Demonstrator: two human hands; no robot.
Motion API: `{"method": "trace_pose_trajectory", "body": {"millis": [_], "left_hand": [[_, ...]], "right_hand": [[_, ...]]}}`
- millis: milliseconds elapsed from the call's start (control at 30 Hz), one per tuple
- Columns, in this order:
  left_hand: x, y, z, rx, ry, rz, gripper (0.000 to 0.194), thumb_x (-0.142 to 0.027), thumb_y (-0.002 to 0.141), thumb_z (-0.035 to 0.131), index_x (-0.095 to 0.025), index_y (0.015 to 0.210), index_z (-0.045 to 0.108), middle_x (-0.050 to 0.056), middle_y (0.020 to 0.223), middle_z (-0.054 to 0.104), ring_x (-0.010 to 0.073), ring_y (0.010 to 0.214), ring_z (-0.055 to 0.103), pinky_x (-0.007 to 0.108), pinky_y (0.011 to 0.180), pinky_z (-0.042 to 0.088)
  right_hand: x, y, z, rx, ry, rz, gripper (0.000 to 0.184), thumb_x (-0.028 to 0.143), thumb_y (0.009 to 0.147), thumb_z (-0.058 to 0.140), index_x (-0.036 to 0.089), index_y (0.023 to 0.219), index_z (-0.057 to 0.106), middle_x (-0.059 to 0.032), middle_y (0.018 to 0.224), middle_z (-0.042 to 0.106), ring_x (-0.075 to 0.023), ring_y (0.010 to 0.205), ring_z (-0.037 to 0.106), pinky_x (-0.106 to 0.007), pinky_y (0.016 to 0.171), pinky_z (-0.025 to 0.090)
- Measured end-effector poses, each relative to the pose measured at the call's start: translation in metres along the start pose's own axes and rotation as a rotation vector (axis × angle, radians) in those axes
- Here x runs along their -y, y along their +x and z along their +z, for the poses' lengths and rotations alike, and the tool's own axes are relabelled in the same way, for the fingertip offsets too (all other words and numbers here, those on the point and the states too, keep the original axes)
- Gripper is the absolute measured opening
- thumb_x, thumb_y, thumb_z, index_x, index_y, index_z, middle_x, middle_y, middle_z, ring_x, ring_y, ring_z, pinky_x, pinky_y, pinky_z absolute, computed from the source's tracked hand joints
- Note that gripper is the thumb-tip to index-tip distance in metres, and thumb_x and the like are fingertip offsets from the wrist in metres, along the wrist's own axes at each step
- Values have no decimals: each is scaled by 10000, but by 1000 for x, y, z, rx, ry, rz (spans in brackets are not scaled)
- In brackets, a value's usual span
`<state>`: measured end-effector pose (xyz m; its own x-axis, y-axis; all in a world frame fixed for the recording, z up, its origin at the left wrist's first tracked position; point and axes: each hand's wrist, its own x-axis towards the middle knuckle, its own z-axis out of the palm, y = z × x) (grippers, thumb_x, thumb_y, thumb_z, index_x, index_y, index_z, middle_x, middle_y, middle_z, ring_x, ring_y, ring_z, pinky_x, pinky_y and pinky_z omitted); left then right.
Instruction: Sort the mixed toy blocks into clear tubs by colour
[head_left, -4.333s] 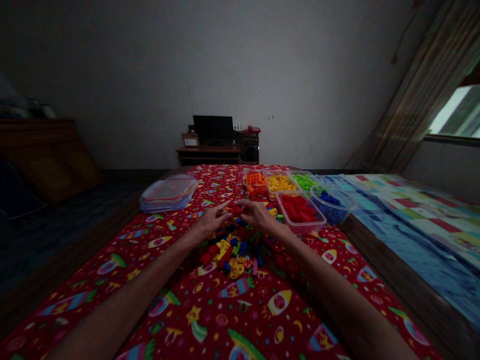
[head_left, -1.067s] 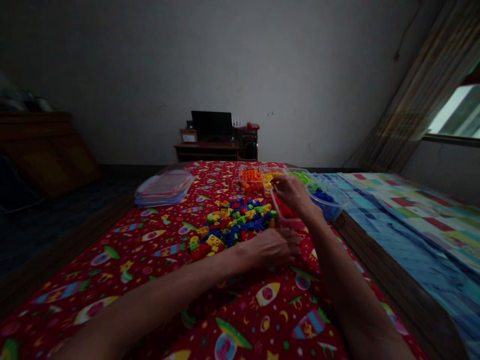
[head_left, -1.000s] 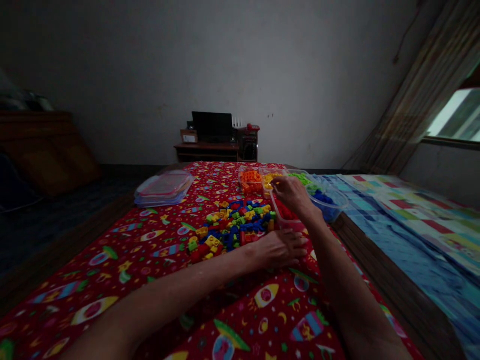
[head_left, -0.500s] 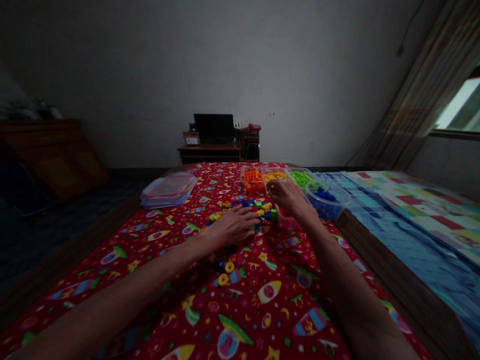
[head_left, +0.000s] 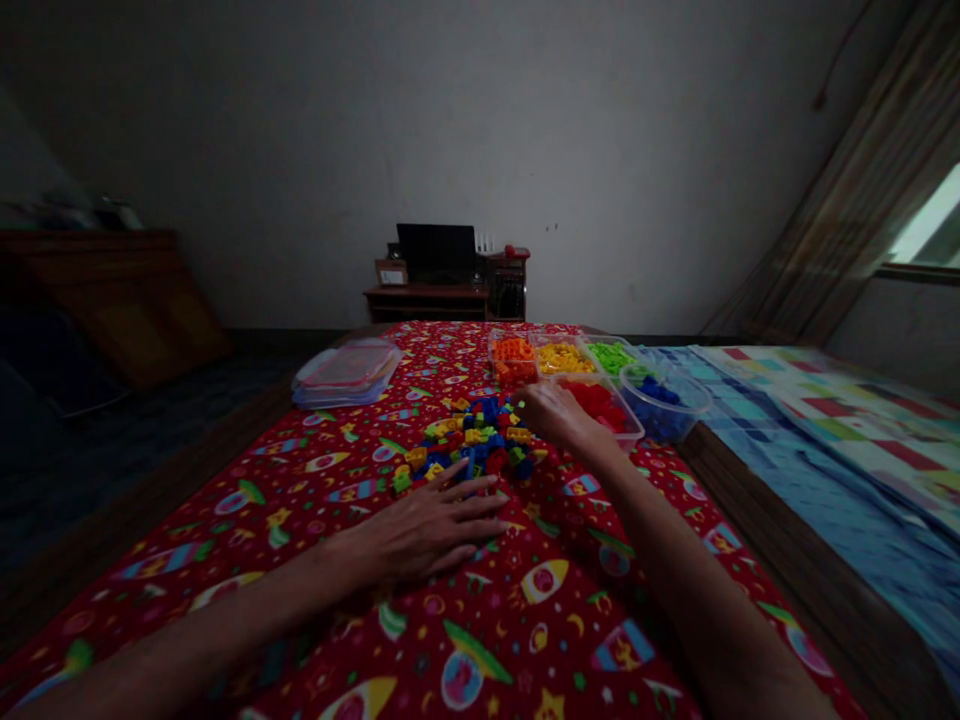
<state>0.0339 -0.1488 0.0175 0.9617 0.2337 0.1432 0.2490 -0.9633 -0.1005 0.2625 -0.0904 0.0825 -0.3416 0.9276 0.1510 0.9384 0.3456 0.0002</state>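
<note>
A mixed pile of toy building bricks (head_left: 480, 435) in blue, yellow, green and red lies on the table. My left hand (head_left: 431, 525) rests palm down at the near side of the pile. Its fingers are spread and point right, with the fingertips by the nearest bricks. At the right edge of the pile is my right hand (head_left: 551, 412), in front of the box of red bricks (head_left: 600, 400). Its fingers are bent together and point down and left. Whatever lies between them is hidden by the hand.
Clear boxes hold orange bricks (head_left: 514, 355), yellow bricks (head_left: 562, 357) and green bricks (head_left: 611, 357). A round tub (head_left: 690, 402) holds blue bricks. Stacked lids (head_left: 349, 372) lie at the left edge of the red patterned tablecloth (head_left: 540, 580). A bed (head_left: 825, 450) adjoins on the right.
My right hand has moved from over the yellow box left and down to the pile. My left hand has come off the pile toward me. The yellow wheels on the near cloth no longer show there.
</note>
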Motion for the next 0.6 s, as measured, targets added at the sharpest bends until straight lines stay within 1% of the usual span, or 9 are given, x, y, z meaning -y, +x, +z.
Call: {"method": "trace_pose_trajectory", "body": {"millis": [67, 133, 200, 267, 367, 433, 467, 533, 600], "left_hand": [[18, 5, 7, -38, 57, -50, 381, -310, 919, 475, -341, 1298, 498, -35, 1423, 462, 220, 1374, 307, 462, 1174, 102], [39, 10, 12, -84, 89, -87, 373, -317, 912, 495, -331, 1284, 515, -13, 1434, 450, 231, 1376, 299, 482, 1168, 107], [56, 15, 15, -115, 67, -111, 396, -327, 905, 510, -326, 1301, 500, 13, 1446, 433, 236, 1371, 307, 492, 1154, 155], [70, 18, 16, -150, -6, -149, 403, -351, 910, 497, -308, 1311, 494, 39, 1437, 444, 233, 1342, 358, 483, 1131, 228], [86, 19, 15, -284, -142, -266, 349, -362, 939, 411, -239, 1214, 588, 74, 1338, 547, 207, 1242, 481, 413, 1067, 357], [96, 19, 10, -381, -206, -386, 349, -353, 937, 387, -198, 1093, 658, 87, 1209, 633, 199, 1144, 556, 365, 997, 427], [101, 19, 7, -404, -231, -447, 347, -358, 925, 400, -187, 1041, 679, 87, 1138, 665, 198, 1085, 587, 348, 958, 451], [109, 18, 0, -386, -277, -556, 332, -381, 889, 450, -182, 983, 698, 72, 1013, 703, 194, 957, 630, 318, 876, 482], [114, 18, -5, -302, -320, -618, 324, -408, 849, 502, -190, 984, 701, 53, 958, 711, 189, 880, 640, 287, 802, 492]], "right_hand": [[3, 1, 5, 50, 22, -29, 317, 165, 875, 421, 182, 1067, 672, -130, 995, 691, -202, 888, 644, -256, 695, 423], [4, 2, 13, 72, 37, -57, 316, 183, 878, 437, 200, 1105, 656, -120, 1031, 687, -206, 942, 638, -257, 721, 429], [2, 4, 22, 58, 43, -96, 316, 200, 883, 448, 202, 1136, 637, -117, 1067, 677, -210, 978, 627, -261, 736, 430], [1, 6, 32, 48, 44, -131, 322, 231, 883, 474, 193, 1171, 614, -122, 1093, 666, -216, 992, 620, -268, 745, 430], [1, 6, 41, 39, 50, -160, 374, 273, 874, 519, 179, 1232, 572, -130, 1120, 654, -220, 1021, 603, -273, 773, 424], [3, 6, 41, 24, 44, -154, 371, 231, 862, 521, 181, 1225, 573, -127, 1105, 659, -213, 1011, 603, -263, 762, 417], [4, 6, 40, 23, 37, -142, 352, 195, 858, 504, 184, 1198, 590, -124, 1076, 668, -208, 981, 612, -257, 736, 412], [6, 6, 37, 30, 17, -101, 313, 152, 853, 460, 184, 1113, 631, -122, 995, 684, -200, 887, 631, -250, 662, 394], [7, 5, 34, 20, 7, -60, 293, 146, 852, 431, 177, 1046, 648, -124, 932, 688, -198, 810, 633, -251, 614, 369]]}}
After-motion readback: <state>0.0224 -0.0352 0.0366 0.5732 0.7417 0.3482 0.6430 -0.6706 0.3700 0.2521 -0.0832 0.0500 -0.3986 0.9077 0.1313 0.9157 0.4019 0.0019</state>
